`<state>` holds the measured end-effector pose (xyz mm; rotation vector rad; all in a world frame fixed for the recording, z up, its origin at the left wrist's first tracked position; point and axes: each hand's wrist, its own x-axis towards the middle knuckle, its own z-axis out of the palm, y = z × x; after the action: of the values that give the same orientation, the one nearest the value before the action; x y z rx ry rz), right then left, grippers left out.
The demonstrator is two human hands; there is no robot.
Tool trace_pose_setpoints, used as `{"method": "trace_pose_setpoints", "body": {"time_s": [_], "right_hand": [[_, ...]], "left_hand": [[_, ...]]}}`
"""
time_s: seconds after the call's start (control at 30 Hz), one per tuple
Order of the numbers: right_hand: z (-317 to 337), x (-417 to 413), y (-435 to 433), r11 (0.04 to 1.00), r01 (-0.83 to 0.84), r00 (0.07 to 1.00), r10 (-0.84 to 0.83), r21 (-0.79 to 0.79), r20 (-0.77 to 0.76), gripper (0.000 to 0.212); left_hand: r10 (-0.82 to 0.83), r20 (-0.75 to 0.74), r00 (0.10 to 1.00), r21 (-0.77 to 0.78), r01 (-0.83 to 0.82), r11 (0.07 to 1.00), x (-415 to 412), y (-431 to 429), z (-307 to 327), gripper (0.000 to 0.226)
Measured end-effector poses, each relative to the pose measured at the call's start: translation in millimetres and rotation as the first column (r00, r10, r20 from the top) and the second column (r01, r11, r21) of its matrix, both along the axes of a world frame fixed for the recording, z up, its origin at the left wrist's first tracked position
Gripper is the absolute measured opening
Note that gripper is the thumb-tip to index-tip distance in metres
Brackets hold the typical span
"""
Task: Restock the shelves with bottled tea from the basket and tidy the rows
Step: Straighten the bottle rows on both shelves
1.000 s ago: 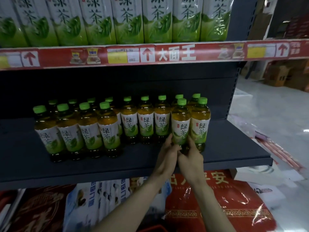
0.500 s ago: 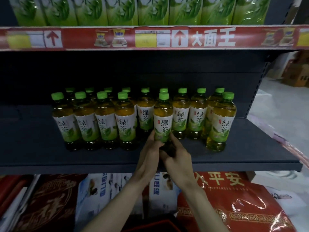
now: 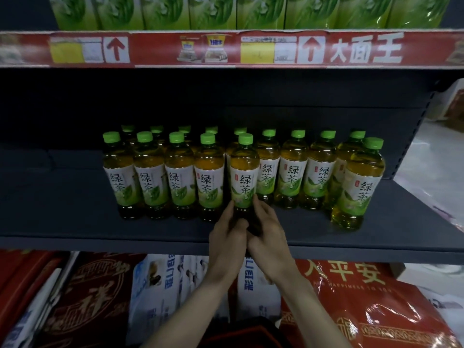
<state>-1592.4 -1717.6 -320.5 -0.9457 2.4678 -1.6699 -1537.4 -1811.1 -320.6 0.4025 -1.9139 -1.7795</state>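
Left hand and right hand are both gripping one green-tea bottle low down, fingers curling round it from either side. Its base is hiding behind the hands, so I cannot tell whether it is touching the shelf. It is standing upright just beside the right end of the front row, in front of the back row. One lone bottle is sitting forward near the shelf's right end, well apart from the held one. Shelf deck and back panel are showing dark grey. A red price strip is running overhead, with green cartons standing above it. Red printed bags are lying below the shelf. Pale floor is showing at right.
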Motion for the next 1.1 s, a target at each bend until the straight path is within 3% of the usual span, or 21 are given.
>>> {"method": "trace_pose_setpoints", "body": {"time_s": [0.27, 0.4, 0.53, 0.6, 0.67, 0.77, 0.83, 0.97, 1.1], "right_hand": [[-0.1, -4.1, -3.4, 0.997, -0.075, 0.997, 0.075, 0.005, -0.002, 0.077], [7.4, -6.8, 25.1, 0.955, 0.193, 0.981, -0.187, -0.223, 0.050, 0.056], [19.1, -24.8, 85.0, 0.735, 0.499, 0.808, -0.586, -0.460, -0.059, 0.038], [16.4, -40.0, 106.1, 0.626, 0.592, 0.717, -0.696, -0.508, -0.022, 0.037], [10.4, -54.4, 121.1, 0.583, 0.656, 0.690, -0.721, -0.480, 0.068, 0.049], [5.2, -66.6, 133.8, 0.670, 0.652, 0.754, -0.620, -0.355, 0.215, 0.062], [4.0, -70.2, 135.9, 0.729, 0.612, 0.790, -0.569, -0.306, 0.226, 0.060], [6.8, -66.4, 132.9, 0.765, 0.567, 0.824, -0.525, -0.307, 0.215, 0.053], [6.0, -54.5, 117.4, 0.816, 0.501, 0.865, -0.466, -0.288, 0.185, 0.061]], "left_hand": [[0.086, 0.020, 0.996, 0.103, -0.087, 0.991, 7.5, 6.4, 9.5, 0.052], [0.205, -0.115, 0.972, 0.084, -0.196, 0.977, 9.2, 20.2, 2.6, 0.038], [-0.091, -0.035, 0.995, 0.040, 0.093, 0.995, -17.8, 54.3, 9.2, 0.048], [-0.234, 0.011, 0.972, 0.039, 0.233, 0.972, -36.7, 77.0, 14.4, 0.057], [-0.299, 0.031, 0.954, 0.071, 0.296, 0.953, -59.4, 97.7, 19.3, 0.055], [-0.380, 0.019, 0.925, 0.105, 0.376, 0.921, -88.8, 121.9, 24.6, 0.033], [-0.413, -0.025, 0.911, 0.116, 0.413, 0.904, -99.6, 133.0, 25.0, 0.029], [-0.438, -0.035, 0.898, 0.122, 0.439, 0.890, -101.5, 140.6, 21.0, 0.034], [-0.385, -0.075, 0.920, 0.085, 0.391, 0.916, -88.1, 131.2, 12.7, 0.049]]}}
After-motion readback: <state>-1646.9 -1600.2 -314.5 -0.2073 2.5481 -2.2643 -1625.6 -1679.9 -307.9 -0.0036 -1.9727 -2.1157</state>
